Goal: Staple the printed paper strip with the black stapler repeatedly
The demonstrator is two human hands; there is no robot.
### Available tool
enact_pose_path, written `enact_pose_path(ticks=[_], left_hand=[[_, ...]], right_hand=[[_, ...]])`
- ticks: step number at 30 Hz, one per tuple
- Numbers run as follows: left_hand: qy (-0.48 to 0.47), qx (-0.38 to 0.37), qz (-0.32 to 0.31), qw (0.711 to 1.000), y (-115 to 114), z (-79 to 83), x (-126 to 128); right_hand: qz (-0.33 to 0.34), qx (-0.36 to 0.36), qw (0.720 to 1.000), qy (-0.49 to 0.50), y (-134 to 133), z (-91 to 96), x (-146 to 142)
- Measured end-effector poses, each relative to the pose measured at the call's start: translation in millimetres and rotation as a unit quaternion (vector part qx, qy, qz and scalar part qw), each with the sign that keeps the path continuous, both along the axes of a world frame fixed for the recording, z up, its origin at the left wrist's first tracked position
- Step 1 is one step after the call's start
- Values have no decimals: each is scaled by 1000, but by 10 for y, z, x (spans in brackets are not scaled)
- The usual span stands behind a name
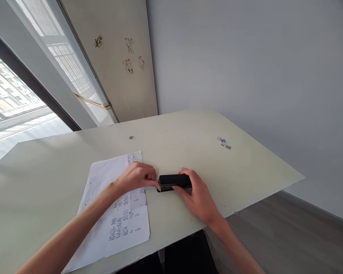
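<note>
A black stapler [171,180] lies flat on the pale table [188,129], just right of a printed sheet of paper [122,220]. My right hand [197,194] wraps round the stapler's right end, thumb on the near side and fingers on the far side. My left hand [137,177] rests curled on the paper's right edge, its fingertips pinched together at the stapler's left end. What the left fingertips pinch is too small to make out.
A cluster of loose staple strips [224,142] lies on the table at the back right. One more small staple piece [130,137] lies behind the paper. The table's right edge drops to a grey wood floor [288,236]. A window [14,95] is at the left.
</note>
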State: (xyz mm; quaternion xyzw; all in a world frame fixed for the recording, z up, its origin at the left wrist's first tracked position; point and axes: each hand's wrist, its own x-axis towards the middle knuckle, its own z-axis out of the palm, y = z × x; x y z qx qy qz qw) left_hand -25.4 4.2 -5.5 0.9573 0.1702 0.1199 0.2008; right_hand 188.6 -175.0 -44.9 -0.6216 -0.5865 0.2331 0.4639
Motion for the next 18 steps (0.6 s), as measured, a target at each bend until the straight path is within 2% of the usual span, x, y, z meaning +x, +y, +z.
enact_pose_path(ticks=[1,3,6,8,11,15,18], left_hand=[[1,14,17,1000,43,23,-48],[-9,63,103,993,181,55,-176],[-24,140,299,944,442,38,-409],[-4,152,369,917,564,-13,-548],[23,130,398,908,591,-95,-672],[9,93,398,913,446,-127,-697],[-5,26,396,918,324,-100,-669]], right_hand=[[-1,-1,1000,3,1,-3,2],[-1,-5,1000,9,4,-11,8],[0,-9,1000,14,5,-18,13],[-2,-13,1000,14,2,-19,11],[-7,-20,1000,12,-6,-16,2],[-11,-26,1000,7,-19,-11,-10],[-15,-31,999,6,-25,-15,-20]])
